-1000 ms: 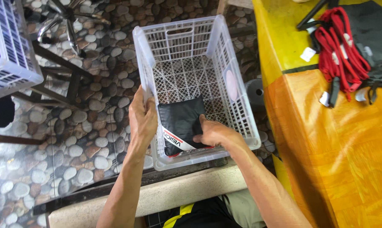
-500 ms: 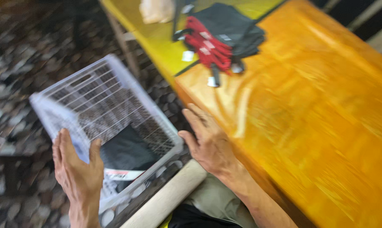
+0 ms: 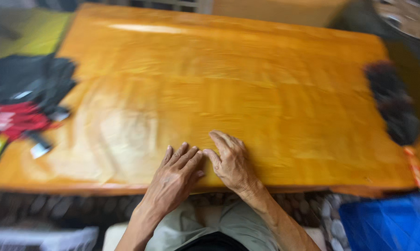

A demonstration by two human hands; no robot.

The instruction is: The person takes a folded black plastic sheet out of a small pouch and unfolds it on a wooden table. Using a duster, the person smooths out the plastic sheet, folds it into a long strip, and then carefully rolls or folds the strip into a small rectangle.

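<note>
My left hand (image 3: 175, 174) and my right hand (image 3: 231, 160) lie side by side, palms down, on the near edge of a glossy orange wooden table (image 3: 247, 79). Both hold nothing, and their fingers are slightly spread and touch the wood. The fingertips of the two hands nearly meet. The picture is blurred by head motion.
A black and red bundle of fabric and straps (image 3: 24, 102) lies at the table's left end. A dark brush-like thing (image 3: 393, 104) with a striped handle rests at the right edge. A blue crate (image 3: 386, 225) stands on the pebble floor at lower right.
My view swung from the white basket on the floor to the table. Both hands left the basket and now rest flat on the tabletop.
</note>
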